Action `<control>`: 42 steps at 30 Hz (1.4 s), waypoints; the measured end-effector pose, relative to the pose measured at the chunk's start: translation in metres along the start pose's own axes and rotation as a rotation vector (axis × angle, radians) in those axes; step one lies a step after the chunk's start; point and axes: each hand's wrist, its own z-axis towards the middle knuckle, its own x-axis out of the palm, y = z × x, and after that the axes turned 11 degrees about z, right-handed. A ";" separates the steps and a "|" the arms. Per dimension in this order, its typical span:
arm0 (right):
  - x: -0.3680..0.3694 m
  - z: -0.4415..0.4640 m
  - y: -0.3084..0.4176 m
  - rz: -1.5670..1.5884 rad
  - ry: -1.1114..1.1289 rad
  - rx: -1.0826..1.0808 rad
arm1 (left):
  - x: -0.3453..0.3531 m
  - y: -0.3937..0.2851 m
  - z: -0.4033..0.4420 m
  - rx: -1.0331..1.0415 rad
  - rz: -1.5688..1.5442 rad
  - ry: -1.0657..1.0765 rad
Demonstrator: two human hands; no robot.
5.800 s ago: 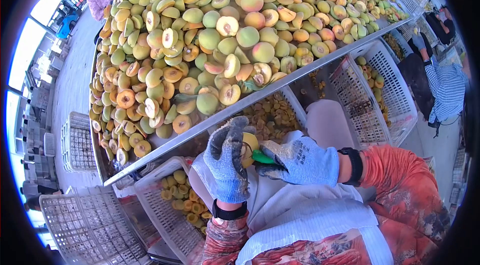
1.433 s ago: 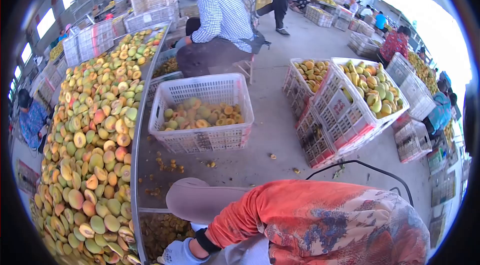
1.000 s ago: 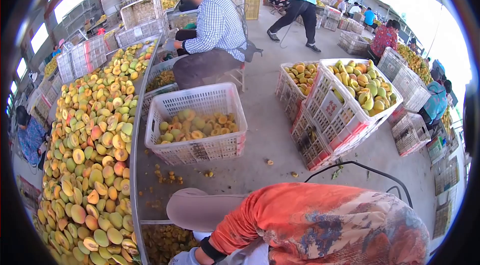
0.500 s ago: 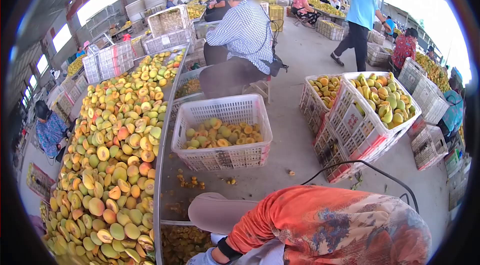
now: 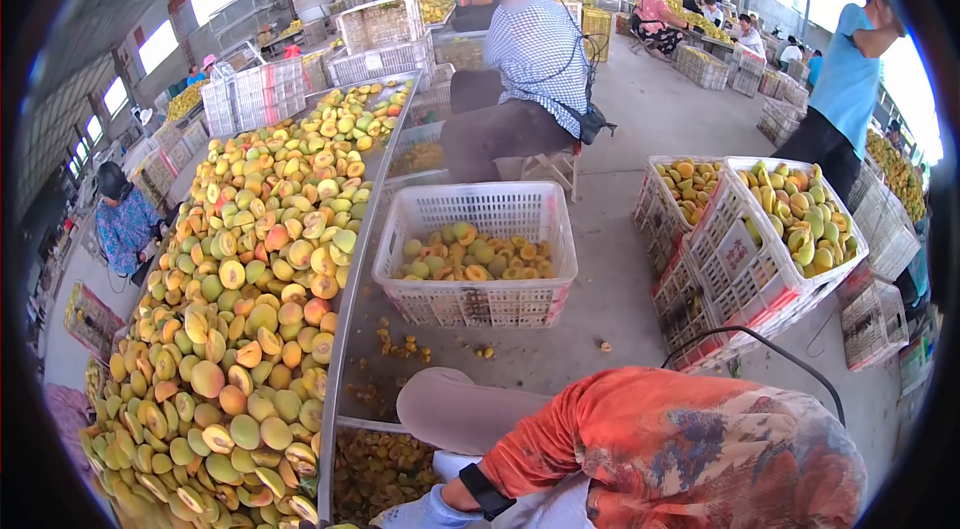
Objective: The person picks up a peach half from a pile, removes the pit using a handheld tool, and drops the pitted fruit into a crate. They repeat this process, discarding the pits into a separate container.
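Fruit [image 5: 240, 319] lies heaped on the table [image 5: 340, 359] at left, halves and whole pieces mixed, close up to its metal edge. Just beside that edge, at the bottom of the view, the right hand [image 5: 425, 513] in its pale blue glove extends from the orange sleeve [image 5: 640, 439], a dark band [image 5: 485, 491] at the wrist. Its fingers are cut off from sight — how far they are spread, and whether they grip anything, I can't say. The left hand does not show at all. Nearest to the glove is a shadowed bin [image 5: 385, 464] beside the table edge, holding brownish scraps that may be pits or cut flesh; the dimness makes it hard to judge. A white crate [image 5: 475, 309] stands on the floor near the knee [image 5: 460, 404], partly filled with similar fruit. Each whole piece should be light and fairly firm, easiest to take around the rounded skin with curved fingers. The halves look softer and moist — likely slippery and quick to bruise on the cut face, so holding them by the skin side seems safer than pressing the flesh.
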 end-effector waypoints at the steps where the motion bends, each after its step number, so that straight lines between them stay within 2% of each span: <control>1: 0.000 -0.001 0.004 0.060 0.038 0.042 | 0.007 0.017 0.000 0.169 0.134 -0.067; 2: -0.002 -0.001 0.004 0.067 0.048 0.052 | 0.009 0.027 0.000 0.340 0.270 -0.131; 3: -0.003 -0.001 0.003 0.005 0.042 0.050 | 0.005 0.008 -0.005 0.101 0.139 -0.008; 4: -0.006 0.000 0.001 -0.106 0.016 0.037 | 0.006 -0.012 -0.003 0.015 0.031 -0.067; 6: -0.009 0.001 -0.010 -0.442 -0.054 0.014 | -0.003 -0.023 -0.001 0.224 0.223 0.065; 7: -0.009 0.004 -0.014 -0.561 -0.080 0.015 | -0.007 -0.027 -0.003 -0.257 0.003 0.206; 8: -0.007 0.006 -0.015 -0.608 -0.085 0.010 | -0.007 -0.029 0.000 -0.258 0.004 0.198; 10: -0.004 0.009 -0.019 -0.630 -0.081 0.019 | -0.008 -0.032 0.001 -0.383 -0.269 0.097; 11: -0.003 0.011 -0.021 -0.471 -0.014 0.011 | -0.003 -0.007 -0.003 0.171 0.092 -0.033; 12: 0.000 0.014 -0.023 -0.309 0.055 0.005 | -0.005 -0.002 -0.004 0.163 0.100 -0.039; 13: 0.000 0.010 -0.014 -0.308 0.067 0.000 | -0.009 -0.008 0.002 0.277 0.221 -0.007; 14: -0.005 0.000 0.002 -0.148 0.079 0.122 | -0.011 -0.012 0.005 0.392 0.339 0.024; 15: -0.007 -0.003 0.010 0.016 0.089 0.244 | -0.006 -0.007 0.001 0.236 0.158 0.083; 16: -0.005 -0.001 0.007 0.021 0.097 0.240 | -0.003 -0.002 0.000 0.237 0.167 0.083; 18: -0.001 0.008 -0.009 0.074 0.048 0.242 | -0.003 0.006 -0.002 -0.116 -0.081 0.139; 19: -0.002 0.014 -0.017 0.094 0.026 0.243 | -0.009 0.000 0.001 0.121 0.167 0.088; 20: 0.000 0.019 -0.025 0.117 0.007 0.246 | -0.009 -0.005 0.001 0.113 0.182 0.083; 22: 0.010 0.028 -0.037 0.167 -0.022 0.257 | -0.009 -0.008 -0.003 -0.023 -0.107 -0.023; 23: 0.004 0.017 -0.013 0.193 0.003 0.339 | 0.001 0.008 -0.004 0.031 -0.155 -0.108; 24: 0.002 0.019 -0.019 0.142 0.021 0.291 | 0.014 0.058 -0.013 -0.149 -0.254 -0.101; 25: -0.005 0.005 0.007 0.105 0.043 0.272 | 0.016 0.077 -0.022 -0.047 0.008 0.036; 26: -0.011 0.014 -0.009 -0.005 0.046 0.213 | 0.008 0.032 -0.014 -0.246 -0.270 0.127; 27: -0.021 0.016 -0.012 0.038 0.066 0.302 | 0.009 0.065 -0.021 -0.227 -0.255 0.231; 28: -0.026 0.017 -0.007 0.082 0.125 0.356 | 0.002 0.049 -0.012 -0.486 -0.613 0.307; 29: -0.025 0.023 -0.010 0.009 0.137 0.468 | -0.001 0.033 -0.005 -0.575 -0.714 0.293; 30: -0.019 0.026 -0.009 -0.022 0.094 0.480 | -0.002 0.043 -0.006 -0.508 -0.637 0.327; 32: -0.012 0.029 -0.002 0.058 0.074 0.486 | -0.009 0.039 0.001 -0.759 -0.894 0.256; 34: -0.011 0.037 -0.003 -0.142 0.121 0.360 | -0.012 0.046 0.005 -0.818 -1.022 0.258; 35: -0.009 0.039 -0.011 -0.139 0.161 0.359 | -0.015 0.043 0.005 -0.883 -1.112 0.226; 36: -0.009 0.042 -0.023 -0.451 0.089 0.126 | -0.019 0.040 0.007 -0.940 -1.207 0.197; 37: -0.008 0.044 -0.032 -0.750 0.003 -0.120 | -0.026 0.040 0.008 -0.989 -1.244 0.269; 40: 0.006 0.035 -0.017 -0.855 -0.022 -0.046 | -0.028 0.049 0.005 -1.010 -1.140 0.185; 41: 0.010 0.033 -0.019 -0.888 -0.048 -0.103 | -0.028 0.045 0.002 -0.944 -1.029 0.084; 42: 0.014 0.032 -0.014 -0.882 -0.012 -0.128 | -0.023 0.047 0.001 -0.768 -0.845 -0.011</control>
